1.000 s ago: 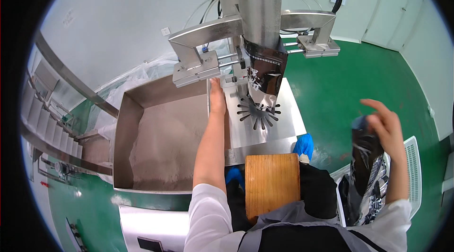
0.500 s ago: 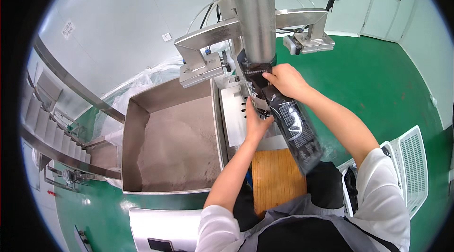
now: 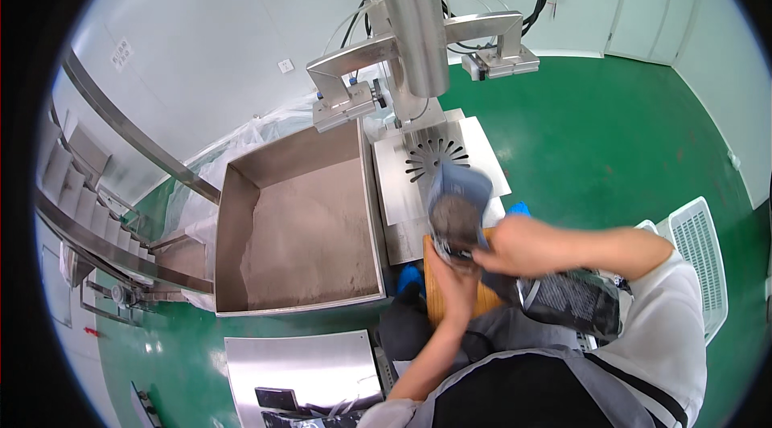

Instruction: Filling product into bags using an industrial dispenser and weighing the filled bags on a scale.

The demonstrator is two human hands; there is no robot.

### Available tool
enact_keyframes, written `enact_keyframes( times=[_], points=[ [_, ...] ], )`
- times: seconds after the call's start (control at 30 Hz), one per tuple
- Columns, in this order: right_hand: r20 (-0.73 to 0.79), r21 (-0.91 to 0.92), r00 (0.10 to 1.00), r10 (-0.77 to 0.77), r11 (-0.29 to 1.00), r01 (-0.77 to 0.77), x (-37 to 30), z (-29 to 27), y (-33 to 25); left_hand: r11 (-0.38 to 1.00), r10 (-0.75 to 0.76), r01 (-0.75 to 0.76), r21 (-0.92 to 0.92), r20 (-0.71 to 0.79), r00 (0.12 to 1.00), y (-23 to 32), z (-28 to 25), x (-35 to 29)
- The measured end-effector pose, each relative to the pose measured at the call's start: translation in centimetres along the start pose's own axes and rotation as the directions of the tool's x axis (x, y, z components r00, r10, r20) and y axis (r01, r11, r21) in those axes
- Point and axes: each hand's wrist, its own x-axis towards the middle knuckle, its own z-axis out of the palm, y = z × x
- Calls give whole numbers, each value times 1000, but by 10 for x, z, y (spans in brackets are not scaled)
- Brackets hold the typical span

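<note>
Just above the wooden seat between my knees, my left hand point(image 3: 455, 287) is closed round the lower part of an open-topped bag point(image 3: 461, 184). Its mouth faces up and shows grey-brown powder inside. My right hand point(image 3: 515, 247), blurred, is at the right side of that bag. A second, dark printed bag point(image 3: 571, 303) stretches from beneath the right hand toward my right sleeve; the fingers gripping it are partly hidden. Beyond my hands, the steel filling tube point(image 3: 416, 42) hangs over a slotted metal plate point(image 3: 434, 159), with nothing on its lower end.
A deep steel bin point(image 3: 301, 235) of grey-brown powder stands at the left. Clamp arms point(image 3: 346, 98) flank the tube. A white perforated basket point(image 3: 698, 267) is at my right, and a steel-topped table point(image 3: 297, 356) lies front left. Steel steps point(image 3: 88, 211) rise far left.
Both hands have come back from the tube toward my body. The powder-filled bag is now off the tube in my left hand, and the dark bag has swung toward my right sleeve.
</note>
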Motion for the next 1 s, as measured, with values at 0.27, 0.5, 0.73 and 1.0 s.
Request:
enact_keyframes(
  times=[0.27, 0.5, 0.73, 1.0],
  points=[
    [295, -46, 932, -212, 971, 235, -39, 80, 29, 981, -193, 186, 54, 198, 961, -69, -14, -112],
    [220, -522, 973, -66, 835, 175, -12, 56, 105, 887, -402, 226, 402, 432, 807, 38, -80, -13],
    [-288, -576, 949, -126, 815, -67, 56, -22, 118, 846, 438, -432, 313, 56, 897, 88, 3, 194],
    [-323, -490, 931, -172, 872, -9, 47, -20, 113, 834, 523, -382, 398, -348, 778, 100, 96, 294]
  ],
)
